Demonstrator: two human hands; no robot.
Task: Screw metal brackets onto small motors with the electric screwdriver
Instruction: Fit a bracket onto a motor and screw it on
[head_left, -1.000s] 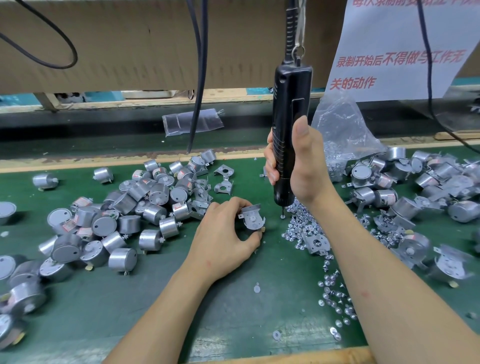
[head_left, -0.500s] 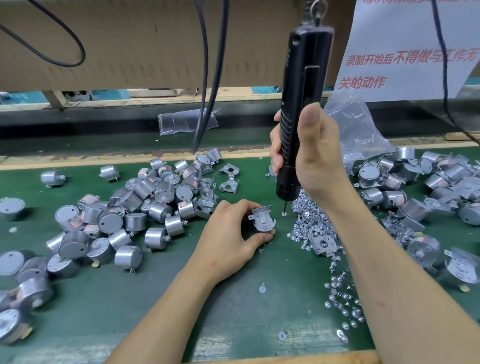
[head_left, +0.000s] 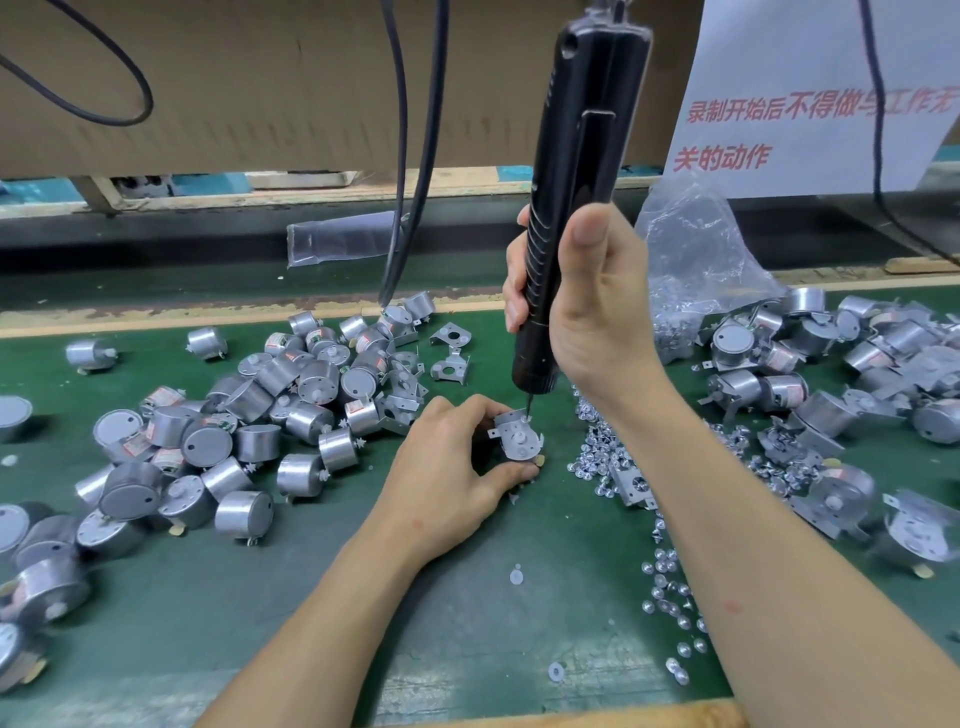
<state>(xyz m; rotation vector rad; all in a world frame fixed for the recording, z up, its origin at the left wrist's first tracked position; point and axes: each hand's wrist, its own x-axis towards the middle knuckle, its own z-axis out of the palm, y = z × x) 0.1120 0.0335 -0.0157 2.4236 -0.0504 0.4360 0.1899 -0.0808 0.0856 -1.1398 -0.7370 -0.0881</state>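
My left hand (head_left: 447, 475) grips a small silver motor with a metal bracket (head_left: 518, 439) on its top face, resting on the green mat (head_left: 467, 613). My right hand (head_left: 582, 306) holds the black electric screwdriver (head_left: 576, 197) upright, and its bit tip touches the bracket's upper right corner. A scatter of loose screws (head_left: 597, 452) lies just right of the motor. Bare motors (head_left: 291, 410) are heaped to the left.
Motors with brackets fitted (head_left: 831, 374) are piled at the right, beside a clear plastic bag (head_left: 696, 260) of screws. Two loose brackets (head_left: 451, 351) lie behind the left hand. Black cables (head_left: 410, 156) hang from above. A wooden edge (head_left: 571, 717) borders the mat in front.
The screwdriver has moved left from above the screw pile and come down onto the bracket. My left hand has kept hold of the motor.
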